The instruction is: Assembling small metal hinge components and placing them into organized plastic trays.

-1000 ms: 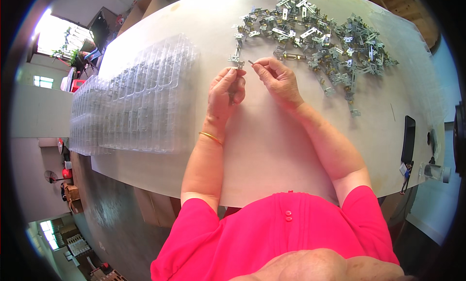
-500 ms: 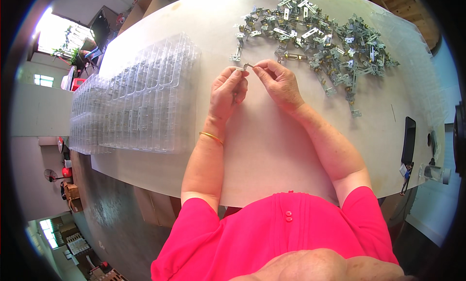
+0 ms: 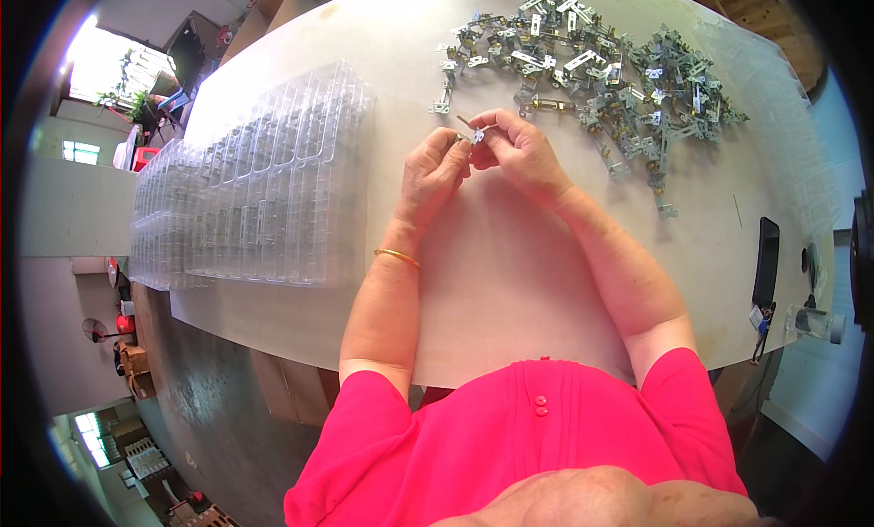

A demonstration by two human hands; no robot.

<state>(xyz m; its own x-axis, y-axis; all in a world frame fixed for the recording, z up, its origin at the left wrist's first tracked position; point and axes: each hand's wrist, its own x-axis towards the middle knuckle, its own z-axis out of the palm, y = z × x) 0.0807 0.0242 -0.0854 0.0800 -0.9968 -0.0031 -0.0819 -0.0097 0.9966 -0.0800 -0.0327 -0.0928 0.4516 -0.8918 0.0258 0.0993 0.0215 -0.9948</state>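
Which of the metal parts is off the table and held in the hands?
The small metal part pinched between the left hand and right hand; all the others lie in the pile of metal parts.

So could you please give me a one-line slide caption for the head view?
Both hands, left and right, pinch a small metal part over a white table, between clear trays and a heap of parts.
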